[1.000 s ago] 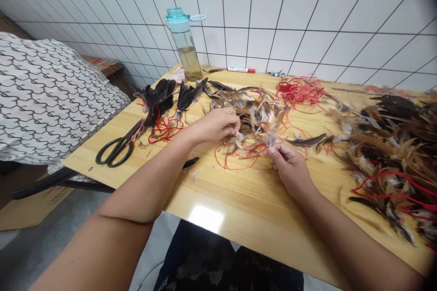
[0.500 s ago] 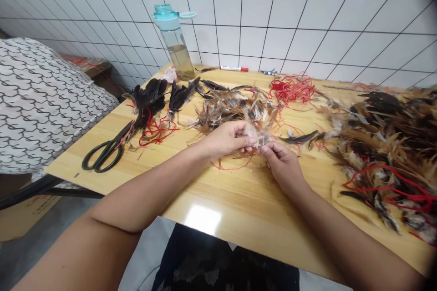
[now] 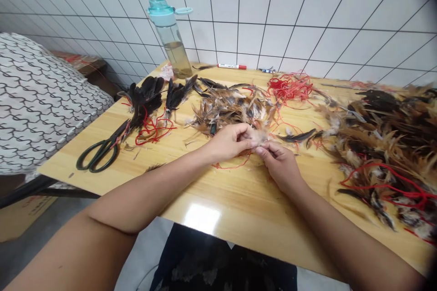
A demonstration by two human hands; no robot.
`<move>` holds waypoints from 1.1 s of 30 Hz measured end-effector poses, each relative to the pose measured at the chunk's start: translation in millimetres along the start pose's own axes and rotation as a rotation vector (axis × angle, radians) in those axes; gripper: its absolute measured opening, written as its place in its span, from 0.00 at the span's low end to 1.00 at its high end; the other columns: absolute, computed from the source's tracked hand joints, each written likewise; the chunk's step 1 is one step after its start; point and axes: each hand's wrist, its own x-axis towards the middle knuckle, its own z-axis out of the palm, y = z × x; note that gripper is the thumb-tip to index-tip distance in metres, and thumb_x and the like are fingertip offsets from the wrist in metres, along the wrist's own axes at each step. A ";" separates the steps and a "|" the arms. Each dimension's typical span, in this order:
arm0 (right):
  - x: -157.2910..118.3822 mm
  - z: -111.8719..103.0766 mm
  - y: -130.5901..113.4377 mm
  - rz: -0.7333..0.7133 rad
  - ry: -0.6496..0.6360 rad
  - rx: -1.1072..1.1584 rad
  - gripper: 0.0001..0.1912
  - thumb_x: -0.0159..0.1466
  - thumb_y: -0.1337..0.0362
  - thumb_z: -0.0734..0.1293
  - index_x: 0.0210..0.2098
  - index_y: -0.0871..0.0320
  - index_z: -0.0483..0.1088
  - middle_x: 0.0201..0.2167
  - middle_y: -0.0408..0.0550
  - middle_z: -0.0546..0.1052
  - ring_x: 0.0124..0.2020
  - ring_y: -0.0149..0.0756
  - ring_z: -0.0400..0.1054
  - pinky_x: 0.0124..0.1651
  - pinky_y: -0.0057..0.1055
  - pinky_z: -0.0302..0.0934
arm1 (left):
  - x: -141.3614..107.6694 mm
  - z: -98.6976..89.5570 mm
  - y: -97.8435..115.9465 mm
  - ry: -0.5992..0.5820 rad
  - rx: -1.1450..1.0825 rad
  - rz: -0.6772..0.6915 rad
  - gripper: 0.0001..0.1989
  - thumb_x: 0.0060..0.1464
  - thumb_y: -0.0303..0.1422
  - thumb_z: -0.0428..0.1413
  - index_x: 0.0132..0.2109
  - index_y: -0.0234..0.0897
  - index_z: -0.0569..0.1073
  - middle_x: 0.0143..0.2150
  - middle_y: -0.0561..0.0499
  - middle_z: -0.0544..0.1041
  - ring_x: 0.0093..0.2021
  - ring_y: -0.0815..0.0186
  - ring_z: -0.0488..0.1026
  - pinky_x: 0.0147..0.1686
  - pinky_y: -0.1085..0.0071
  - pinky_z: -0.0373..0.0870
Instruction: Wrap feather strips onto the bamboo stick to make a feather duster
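Note:
Both hands meet over the middle of the table, pinching at a small fluffy pale-brown feather (image 3: 261,136). My left hand (image 3: 235,140) is closed on it, thumb against the fingers. From the other side, my right hand (image 3: 277,159) is closed too, its thumb and forefinger at the feather's lower end; the fingertips nearly touch my left hand's. Just behind them lies a heap of brown and black feathers (image 3: 232,107). Red string (image 3: 235,166) curls on the table under my hands. A dark feather (image 3: 298,137) rests right of them.
Black-handled scissors (image 3: 99,154) lie at the left beside dark feather bundles (image 3: 146,97) with red string. A water bottle (image 3: 177,54), a red marker (image 3: 232,67) and a red string tangle (image 3: 290,86) stand or lie at the back. A large feather pile (image 3: 392,141) covers the table's right.
My two hands have drawn slightly closer together around the feather. The whole view has shifted a little, and a small brown feather now shows by my left forearm.

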 end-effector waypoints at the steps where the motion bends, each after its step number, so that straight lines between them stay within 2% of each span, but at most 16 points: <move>1: -0.2 0.0 0.3 0.004 0.005 0.000 0.11 0.58 0.56 0.66 0.25 0.57 0.70 0.21 0.42 0.67 0.25 0.30 0.58 0.31 0.28 0.54 | 0.6 -2.9 0.5 0.041 0.015 0.027 0.07 0.52 0.34 0.57 0.36 0.33 0.70 0.29 0.54 0.72 0.28 0.73 0.67 0.30 0.75 0.64; 5: -1.6 -0.5 2.3 0.056 0.037 0.039 0.14 0.59 0.53 0.65 0.25 0.57 0.68 0.19 0.39 0.61 0.21 0.28 0.52 0.26 0.27 0.49 | 3.6 -27.6 3.0 0.316 0.271 0.182 0.07 0.54 0.32 0.55 0.39 0.35 0.72 0.34 0.51 0.74 0.33 0.70 0.70 0.35 0.73 0.66; 7: -2.0 -0.8 3.6 0.073 0.044 0.062 0.16 0.60 0.51 0.65 0.26 0.57 0.68 0.18 0.39 0.59 0.21 0.27 0.51 0.24 0.27 0.48 | 4.8 -42.1 3.9 0.381 0.457 0.237 0.05 0.54 0.30 0.54 0.37 0.35 0.73 0.34 0.51 0.74 0.34 0.70 0.69 0.35 0.73 0.66; 9: -2.0 -1.3 4.5 0.079 0.043 0.076 0.16 0.60 0.50 0.65 0.27 0.57 0.69 0.18 0.39 0.59 0.21 0.28 0.52 0.24 0.27 0.47 | 5.2 -52.8 4.8 0.339 0.605 0.249 0.04 0.54 0.29 0.54 0.35 0.35 0.73 0.31 0.52 0.73 0.32 0.70 0.69 0.35 0.73 0.65; 11: -1.6 -1.7 4.8 0.081 0.042 0.080 0.17 0.60 0.49 0.65 0.28 0.58 0.70 0.18 0.39 0.60 0.21 0.28 0.52 0.24 0.27 0.47 | 4.8 -57.6 5.9 0.231 0.704 0.250 0.04 0.53 0.28 0.54 0.33 0.35 0.73 0.30 0.52 0.72 0.32 0.70 0.68 0.35 0.73 0.64; 15: -1.0 -2.5 3.9 0.099 0.051 0.098 0.18 0.59 0.48 0.66 0.28 0.58 0.70 0.17 0.38 0.60 0.20 0.27 0.52 0.24 0.28 0.47 | 2.1 -55.0 8.4 0.060 0.838 0.196 0.05 0.54 0.29 0.54 0.36 0.35 0.75 0.33 0.50 0.73 0.34 0.68 0.69 0.35 0.72 0.64; 20: -0.8 -3.2 1.9 0.106 0.069 0.113 0.18 0.59 0.48 0.66 0.27 0.57 0.67 0.18 0.38 0.59 0.20 0.27 0.51 0.24 0.27 0.47 | 0.1 -52.3 8.1 -0.013 0.997 0.028 0.10 0.54 0.38 0.56 0.35 0.35 0.75 0.33 0.48 0.74 0.34 0.64 0.70 0.34 0.70 0.63; 22: -0.9 -3.2 1.4 0.099 0.069 0.104 0.19 0.59 0.48 0.66 0.26 0.57 0.67 0.18 0.38 0.60 0.20 0.27 0.52 0.24 0.27 0.47 | 0.6 -52.8 6.6 -0.056 1.048 -0.014 0.09 0.52 0.37 0.57 0.34 0.36 0.75 0.33 0.48 0.75 0.35 0.63 0.71 0.34 0.70 0.62; 26: -0.9 -3.0 2.5 0.091 0.067 0.097 0.19 0.59 0.47 0.66 0.26 0.57 0.66 0.18 0.38 0.60 0.20 0.27 0.52 0.24 0.28 0.48 | 1.7 -55.5 3.9 -0.073 1.073 -0.007 0.06 0.53 0.32 0.54 0.33 0.37 0.75 0.34 0.48 0.77 0.36 0.63 0.73 0.35 0.70 0.63; 31: -0.4 -2.8 5.0 0.095 0.059 0.093 0.18 0.59 0.47 0.66 0.27 0.57 0.68 0.18 0.38 0.60 0.20 0.27 0.52 0.24 0.28 0.47 | 1.9 -57.7 1.1 -0.119 1.052 -0.026 0.10 0.53 0.38 0.55 0.35 0.37 0.76 0.33 0.48 0.77 0.34 0.62 0.72 0.32 0.70 0.62; 33: -0.3 -2.8 5.5 0.096 0.059 0.094 0.18 0.59 0.48 0.66 0.27 0.57 0.69 0.18 0.38 0.60 0.20 0.27 0.52 0.24 0.28 0.47 | 2.2 -57.4 0.2 -0.150 1.071 -0.031 0.08 0.52 0.35 0.55 0.35 0.37 0.76 0.33 0.48 0.77 0.35 0.62 0.72 0.32 0.70 0.61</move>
